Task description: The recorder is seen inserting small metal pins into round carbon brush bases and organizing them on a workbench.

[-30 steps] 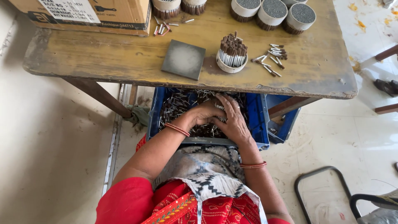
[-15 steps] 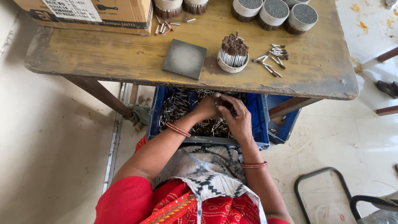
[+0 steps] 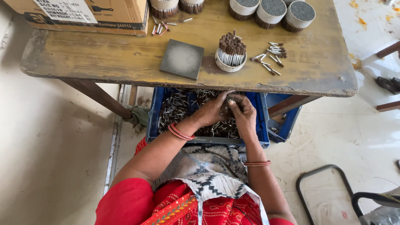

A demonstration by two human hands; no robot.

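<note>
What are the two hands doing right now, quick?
Left hand: curled shut on small metal-tipped pieces over the blue crate.
Right hand: closed, fingers pinching pieces next to the left hand.

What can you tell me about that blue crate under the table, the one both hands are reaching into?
The blue crate looks like moulded plastic, open-topped and straight-walled. It sits under the wooden table's front edge, which hides its far side, and against the person's lap. It holds a loose heap of small brush pieces with shiny metal sleeves. The left hand and right hand meet over the heap, gathering a few pieces. A second blue crate is beside it.
</note>
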